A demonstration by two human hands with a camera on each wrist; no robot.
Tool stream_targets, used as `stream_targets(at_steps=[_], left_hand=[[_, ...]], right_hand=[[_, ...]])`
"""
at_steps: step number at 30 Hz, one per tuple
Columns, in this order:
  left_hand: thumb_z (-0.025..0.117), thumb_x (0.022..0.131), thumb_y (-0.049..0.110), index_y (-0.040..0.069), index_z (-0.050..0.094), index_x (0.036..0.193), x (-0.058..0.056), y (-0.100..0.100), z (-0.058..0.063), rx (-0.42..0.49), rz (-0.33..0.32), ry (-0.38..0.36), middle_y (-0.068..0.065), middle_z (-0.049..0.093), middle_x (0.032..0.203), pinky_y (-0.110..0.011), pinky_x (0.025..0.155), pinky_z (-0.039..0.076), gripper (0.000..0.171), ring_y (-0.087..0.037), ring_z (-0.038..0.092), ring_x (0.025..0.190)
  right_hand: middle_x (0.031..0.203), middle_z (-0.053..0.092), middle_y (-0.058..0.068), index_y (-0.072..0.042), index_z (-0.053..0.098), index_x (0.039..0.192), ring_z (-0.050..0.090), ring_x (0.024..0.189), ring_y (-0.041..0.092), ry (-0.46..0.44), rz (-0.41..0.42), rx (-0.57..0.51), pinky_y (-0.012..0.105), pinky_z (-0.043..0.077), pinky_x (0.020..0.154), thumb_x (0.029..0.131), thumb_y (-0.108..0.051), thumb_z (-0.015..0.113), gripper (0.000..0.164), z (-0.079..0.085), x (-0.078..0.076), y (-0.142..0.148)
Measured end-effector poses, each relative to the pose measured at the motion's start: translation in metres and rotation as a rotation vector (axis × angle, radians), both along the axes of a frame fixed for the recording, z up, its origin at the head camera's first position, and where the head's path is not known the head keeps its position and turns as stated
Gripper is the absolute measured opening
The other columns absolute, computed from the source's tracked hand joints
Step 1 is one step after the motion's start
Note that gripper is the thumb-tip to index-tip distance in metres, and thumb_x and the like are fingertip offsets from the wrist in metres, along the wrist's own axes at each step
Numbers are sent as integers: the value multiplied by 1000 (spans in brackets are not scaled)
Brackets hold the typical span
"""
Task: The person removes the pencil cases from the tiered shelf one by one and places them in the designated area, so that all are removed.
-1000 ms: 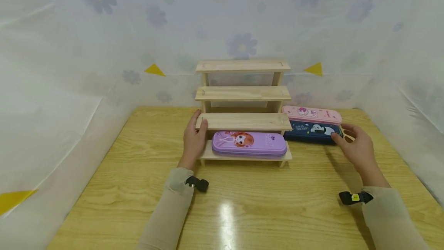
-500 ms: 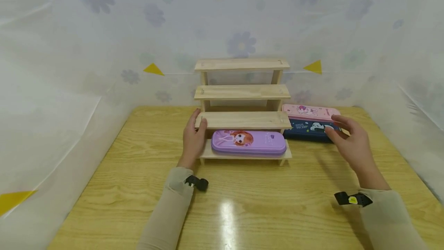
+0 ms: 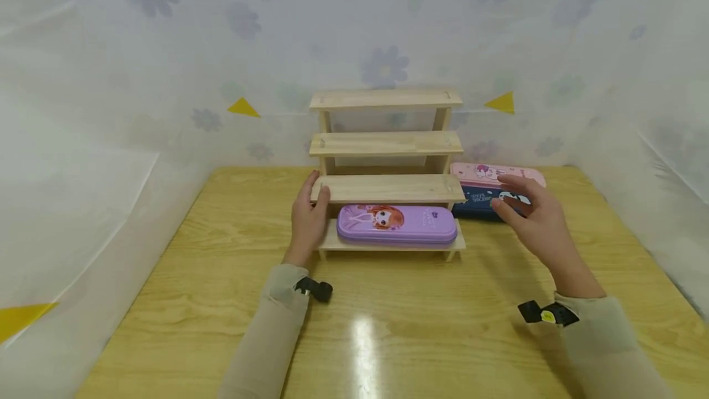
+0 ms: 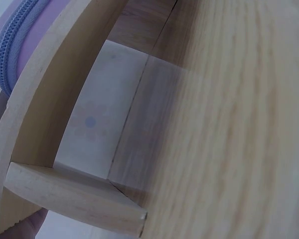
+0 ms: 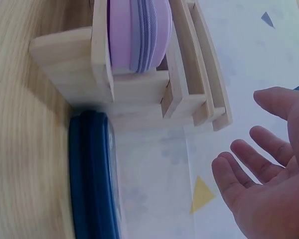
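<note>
A four-tier wooden display stand (image 3: 388, 188) stands mid-table in the head view. My left hand (image 3: 307, 223) grips its left side, thumb on the second-lowest board and fingers around the end. On the bottom tier lies a purple pencil case (image 3: 418, 228) with a red-haired girl on its lid; its blue zipper (image 4: 9, 55) shows in the left wrist view. Right of the stand lie a navy pencil case (image 3: 473, 199) with a panda and, behind it, a pink pencil case (image 3: 464, 171). My right hand (image 3: 540, 226) holds nothing, its fingers spread, and overlaps both cases in the head view.
The wood-grain table (image 3: 221, 319) reaches back to a white flowered sheet (image 3: 310, 36), which also hangs at both sides. Yellow triangles (image 3: 501, 103) mark the sheet. Each wrist wears a black band (image 3: 548, 314) with a camera.
My right hand has come off the right end of the navy pencil case and moved left, toward the stand. My left hand keeps its place on the stand.
</note>
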State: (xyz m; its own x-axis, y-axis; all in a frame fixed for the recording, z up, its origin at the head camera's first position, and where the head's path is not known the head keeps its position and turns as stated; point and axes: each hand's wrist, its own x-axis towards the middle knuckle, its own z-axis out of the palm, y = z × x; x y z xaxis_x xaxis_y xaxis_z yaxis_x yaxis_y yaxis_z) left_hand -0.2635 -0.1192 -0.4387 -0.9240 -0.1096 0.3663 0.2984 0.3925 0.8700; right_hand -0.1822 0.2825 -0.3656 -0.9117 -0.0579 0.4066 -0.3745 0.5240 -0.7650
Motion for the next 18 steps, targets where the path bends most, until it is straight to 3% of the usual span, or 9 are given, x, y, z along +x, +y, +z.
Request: stream_targets(at_steps=[6, 12, 18], left_hand=[[46, 103, 43, 14, 43, 150, -2, 1, 1, -9, 0, 7, 0, 42, 153, -36, 115, 26, 55, -16, 34, 141], [46, 103, 43, 18, 43, 150, -2, 1, 2, -12, 3, 13, 0, 42, 152, -36, 116, 26, 53, -17, 34, 141], [47, 103, 40, 12, 44, 149, -1, 1, 2, 0, 7, 18, -2, 43, 152, -37, 115, 27, 54, -19, 35, 140]], right_hand=[[134, 51, 16, -2, 54, 138, 50, 117, 0, 43, 78, -22, 12, 44, 93, 92, 1, 68, 48, 7, -3, -15], [138, 51, 13, -7, 52, 140, 49, 118, -3, 7, 117, 27, 12, 44, 93, 92, -4, 69, 50, 8, -4, -27], [136, 53, 10, -6, 54, 137, 48, 121, 4, 7, 158, 29, 15, 43, 97, 91, -2, 70, 49, 8, -7, -39]])
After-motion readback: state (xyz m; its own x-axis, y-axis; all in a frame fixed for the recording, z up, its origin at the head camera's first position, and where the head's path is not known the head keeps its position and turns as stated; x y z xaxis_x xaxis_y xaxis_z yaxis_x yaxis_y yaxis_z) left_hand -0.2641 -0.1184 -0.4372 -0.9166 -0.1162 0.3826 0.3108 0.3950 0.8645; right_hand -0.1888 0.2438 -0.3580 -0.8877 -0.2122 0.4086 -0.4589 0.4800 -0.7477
